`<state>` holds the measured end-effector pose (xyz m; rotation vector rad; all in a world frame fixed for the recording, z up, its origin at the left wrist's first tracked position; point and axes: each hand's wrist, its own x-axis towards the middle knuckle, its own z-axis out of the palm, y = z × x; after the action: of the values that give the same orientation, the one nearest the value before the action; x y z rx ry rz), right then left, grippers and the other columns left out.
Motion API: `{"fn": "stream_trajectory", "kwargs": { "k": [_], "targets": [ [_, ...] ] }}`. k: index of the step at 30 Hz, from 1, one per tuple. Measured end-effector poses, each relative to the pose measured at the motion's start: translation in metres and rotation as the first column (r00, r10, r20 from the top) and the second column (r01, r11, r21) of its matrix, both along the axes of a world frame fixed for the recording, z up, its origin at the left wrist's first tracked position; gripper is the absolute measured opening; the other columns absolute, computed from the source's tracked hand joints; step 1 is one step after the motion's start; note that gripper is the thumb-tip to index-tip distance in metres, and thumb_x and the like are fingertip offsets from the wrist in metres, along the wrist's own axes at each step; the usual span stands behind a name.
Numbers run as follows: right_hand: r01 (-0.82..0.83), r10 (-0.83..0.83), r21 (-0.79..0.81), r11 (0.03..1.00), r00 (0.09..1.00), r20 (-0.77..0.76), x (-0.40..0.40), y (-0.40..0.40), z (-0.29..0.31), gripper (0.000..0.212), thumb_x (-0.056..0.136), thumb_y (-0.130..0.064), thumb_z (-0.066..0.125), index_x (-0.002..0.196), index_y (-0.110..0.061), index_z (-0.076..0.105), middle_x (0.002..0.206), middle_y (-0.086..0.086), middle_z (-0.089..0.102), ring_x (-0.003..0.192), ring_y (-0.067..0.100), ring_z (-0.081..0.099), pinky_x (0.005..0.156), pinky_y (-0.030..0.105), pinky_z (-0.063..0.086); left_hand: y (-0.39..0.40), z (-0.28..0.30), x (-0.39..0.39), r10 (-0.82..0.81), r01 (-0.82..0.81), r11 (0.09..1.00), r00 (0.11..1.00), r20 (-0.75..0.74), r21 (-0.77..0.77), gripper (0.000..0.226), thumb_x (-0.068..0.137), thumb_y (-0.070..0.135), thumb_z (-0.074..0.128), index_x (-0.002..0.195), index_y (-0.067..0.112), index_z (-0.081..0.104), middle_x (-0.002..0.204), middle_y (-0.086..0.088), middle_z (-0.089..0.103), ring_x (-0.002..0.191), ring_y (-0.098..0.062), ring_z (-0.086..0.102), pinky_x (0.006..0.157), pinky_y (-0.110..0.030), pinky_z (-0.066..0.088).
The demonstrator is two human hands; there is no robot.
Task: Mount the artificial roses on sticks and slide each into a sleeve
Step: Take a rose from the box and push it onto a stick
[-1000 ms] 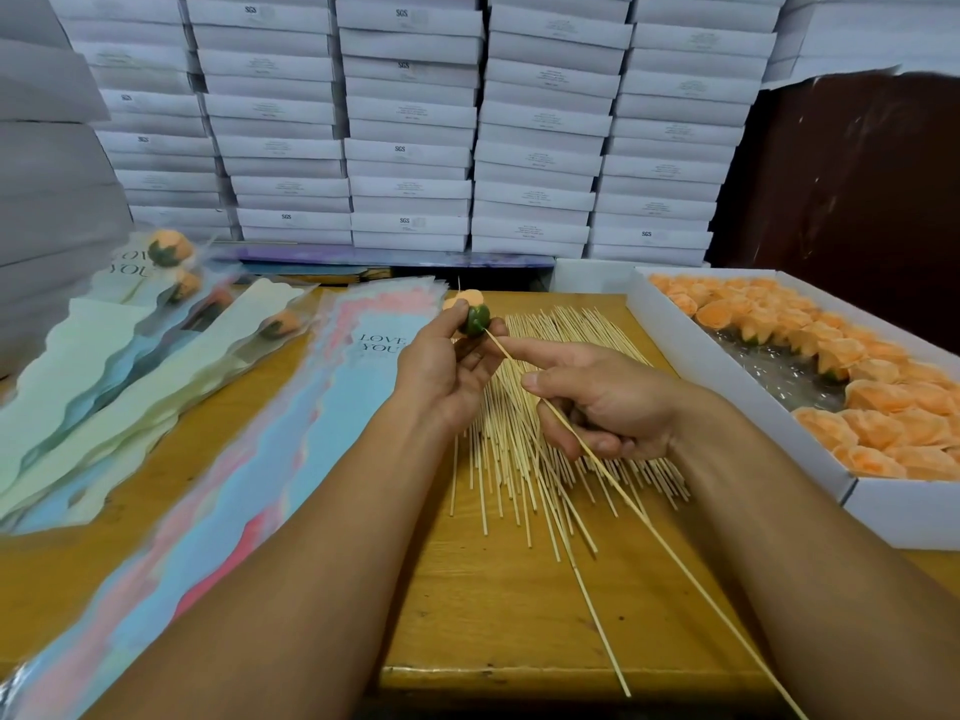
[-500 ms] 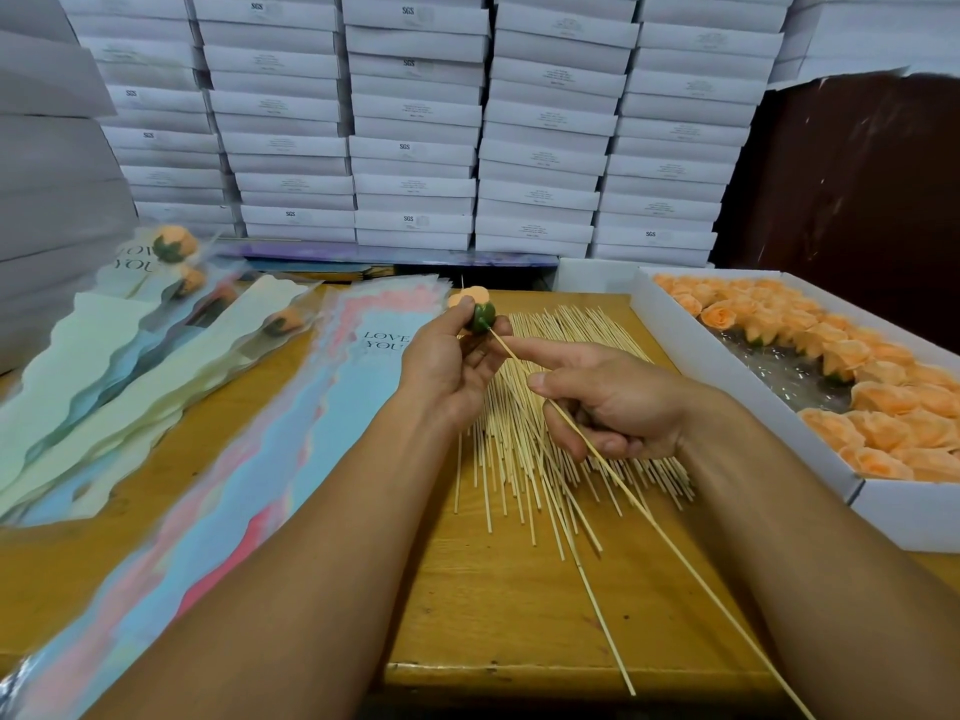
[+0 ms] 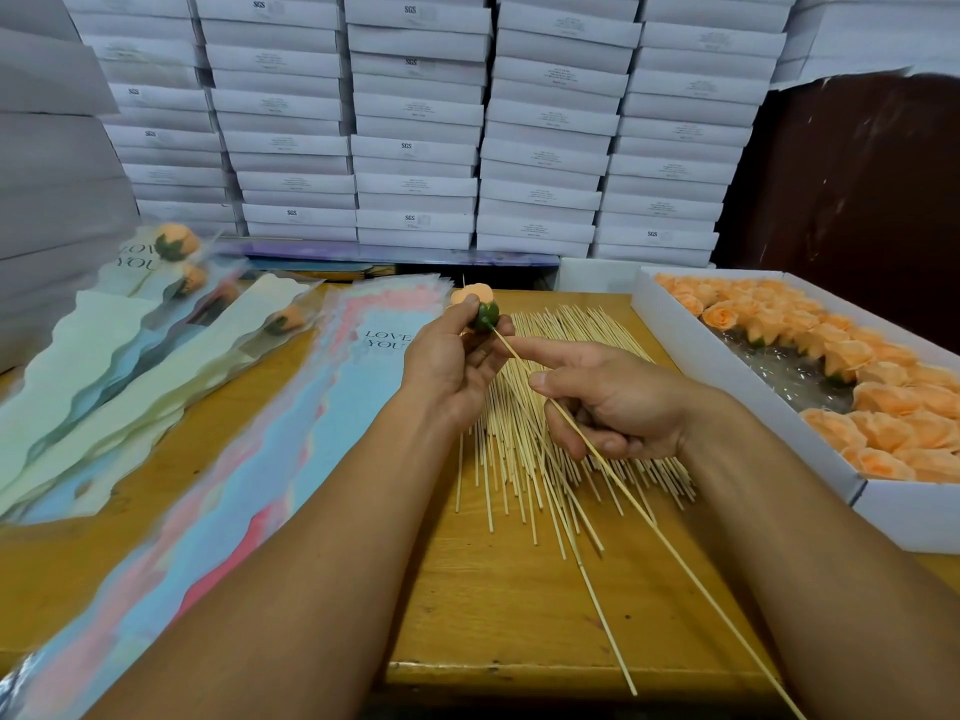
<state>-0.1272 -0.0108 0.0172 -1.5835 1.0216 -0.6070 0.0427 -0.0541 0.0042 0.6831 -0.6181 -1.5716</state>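
My left hand [image 3: 448,362] pinches an orange artificial rose [image 3: 474,299] with a green base, held above the table. My right hand [image 3: 608,402] grips a long bamboo stick [image 3: 670,550] whose tip meets the rose's green base; the index finger lies stretched along it. Under both hands a pile of loose sticks [image 3: 540,459] spreads over the wooden table [image 3: 498,605]. A stack of pastel "LOVE YOU" sleeves [image 3: 249,480] lies to the left. Further left lie several sleeved roses [image 3: 176,283].
A white box of orange roses [image 3: 769,397] stands at the right, its rim close to my right forearm. Stacks of white cartons [image 3: 415,122] wall off the back and left. The table's front edge runs just below my forearms.
The hands have stayed in nearly the same place. The rose and the stick's tip have remained together, with only a slight shift of the hands.
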Motion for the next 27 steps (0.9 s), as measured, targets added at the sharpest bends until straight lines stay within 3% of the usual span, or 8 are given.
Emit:
{"fn": "stream_trajectory", "kwargs": {
  "k": [17, 22, 27],
  "targets": [
    [-0.021, 0.021, 0.005, 1.000, 1.000, 0.005, -0.0006, 0.0015, 0.0016, 0.051, 0.109, -0.021, 0.041, 0.153, -0.044, 0.032, 0.058, 0.013, 0.061, 0.033, 0.008, 0.044, 0.030, 0.017, 0.027, -0.0009, -0.0008, 0.0002, 0.012, -0.012, 1.000, 1.000, -0.022, -0.003, 0.024, 0.101, 0.015, 0.056, 0.119, 0.000, 0.058, 0.070, -0.012, 0.071, 0.065, -0.017, 0.070, 0.068, -0.027, 0.058],
    [-0.005, 0.005, 0.000, 1.000, 1.000, -0.005, 0.0001, 0.0009, 0.0014, 0.051, 0.109, -0.021, 0.040, 0.154, -0.043, 0.031, 0.058, 0.012, 0.061, 0.032, 0.008, 0.044, 0.030, 0.017, 0.027, -0.0005, -0.0011, -0.0008, 0.026, -0.026, 1.000, 0.999, -0.031, -0.003, 0.034, 0.100, 0.014, 0.058, 0.129, -0.003, 0.054, 0.078, -0.014, 0.071, 0.067, -0.018, 0.070, 0.068, -0.028, 0.059],
    [-0.002, 0.002, -0.008, 1.000, 1.000, -0.005, -0.0001, 0.0002, 0.0003, 0.052, 0.109, -0.020, 0.040, 0.155, -0.042, 0.031, 0.056, 0.011, 0.061, 0.032, 0.008, 0.044, 0.030, 0.016, 0.027, 0.0000, -0.0007, -0.0011, 0.023, -0.024, 1.000, 0.999, -0.026, -0.011, 0.034, 0.100, 0.014, 0.057, 0.129, -0.003, 0.055, 0.071, -0.012, 0.071, 0.066, -0.018, 0.070, 0.066, -0.027, 0.059]
  ]
}}
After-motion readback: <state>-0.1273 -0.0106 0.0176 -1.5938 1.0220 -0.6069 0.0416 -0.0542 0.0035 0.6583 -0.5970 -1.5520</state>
